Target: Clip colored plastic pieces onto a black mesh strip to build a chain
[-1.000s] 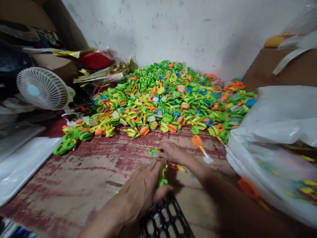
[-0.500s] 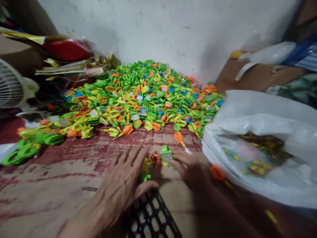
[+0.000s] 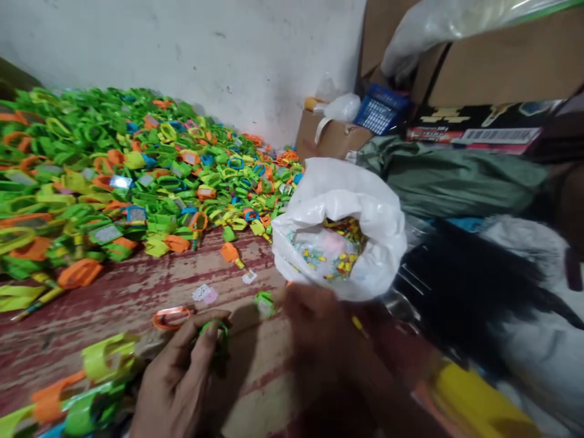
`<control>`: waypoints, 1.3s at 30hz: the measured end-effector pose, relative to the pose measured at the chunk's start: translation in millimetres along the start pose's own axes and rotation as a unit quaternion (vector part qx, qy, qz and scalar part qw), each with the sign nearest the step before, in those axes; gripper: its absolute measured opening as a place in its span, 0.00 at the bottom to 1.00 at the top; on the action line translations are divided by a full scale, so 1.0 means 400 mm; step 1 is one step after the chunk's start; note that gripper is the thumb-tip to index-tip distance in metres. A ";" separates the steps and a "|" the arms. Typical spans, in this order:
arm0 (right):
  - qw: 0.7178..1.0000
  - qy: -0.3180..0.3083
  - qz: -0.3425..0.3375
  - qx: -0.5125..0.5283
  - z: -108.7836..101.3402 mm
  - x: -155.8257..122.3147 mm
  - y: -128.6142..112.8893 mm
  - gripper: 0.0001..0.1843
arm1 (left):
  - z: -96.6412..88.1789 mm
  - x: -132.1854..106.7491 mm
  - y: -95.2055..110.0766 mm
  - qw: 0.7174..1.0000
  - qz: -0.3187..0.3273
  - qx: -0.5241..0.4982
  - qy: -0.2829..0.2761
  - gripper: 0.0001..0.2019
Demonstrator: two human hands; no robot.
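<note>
The left hand [image 3: 180, 371] pinches a green band [image 3: 221, 337] between thumb and fingers, near an orange band [image 3: 171, 318]. The right hand [image 3: 312, 316] (blurred, so its grip cannot be told) is near the white sack [image 3: 335, 179].

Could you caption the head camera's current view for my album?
A left hand holds a green plastic wristband near a multicoloured wristband heap and an open white sack.

A stained white wall [image 3: 228, 67] is rising at eleven o'clock, brown boxes [image 3: 511, 73] are crowding two o'clock, and a scuffed red surface [image 3: 150, 286] is spreading toward seven o'clock under dim light.
</note>
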State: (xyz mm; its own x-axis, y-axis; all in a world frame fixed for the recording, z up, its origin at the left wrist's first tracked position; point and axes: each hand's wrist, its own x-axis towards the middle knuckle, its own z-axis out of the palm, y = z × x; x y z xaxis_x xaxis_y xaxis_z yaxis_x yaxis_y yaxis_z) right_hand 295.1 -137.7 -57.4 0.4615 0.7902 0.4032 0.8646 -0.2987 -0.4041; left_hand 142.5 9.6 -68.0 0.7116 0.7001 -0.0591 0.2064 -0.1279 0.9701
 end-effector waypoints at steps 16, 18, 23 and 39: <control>0.965 0.063 0.226 -0.121 -0.028 0.079 0.310 0.18 | -0.026 -0.072 -0.030 0.955 -0.047 -0.217 -0.198 0.12; 0.978 0.114 0.173 -0.019 -0.045 0.076 0.214 0.16 | -0.022 -0.081 -0.030 0.951 -0.053 -0.229 -0.199 0.12; 0.888 -0.029 0.153 0.433 -0.001 0.018 -0.069 0.11 | -0.009 -0.105 -0.038 0.936 -0.095 -0.289 -0.177 0.10; 0.747 -0.173 0.147 0.625 0.112 -0.067 -0.089 0.16 | -0.038 -0.130 -0.030 0.942 -0.179 -0.204 -0.200 0.09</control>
State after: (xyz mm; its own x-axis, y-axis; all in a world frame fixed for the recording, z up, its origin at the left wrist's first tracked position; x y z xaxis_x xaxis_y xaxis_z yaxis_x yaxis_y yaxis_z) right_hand 243.0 -124.4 -90.5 0.3292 0.9443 -0.0018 -0.2245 0.0765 -0.9715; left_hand 92.8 -14.8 -73.0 0.8580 0.3167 -0.4045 0.2642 0.4032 0.8761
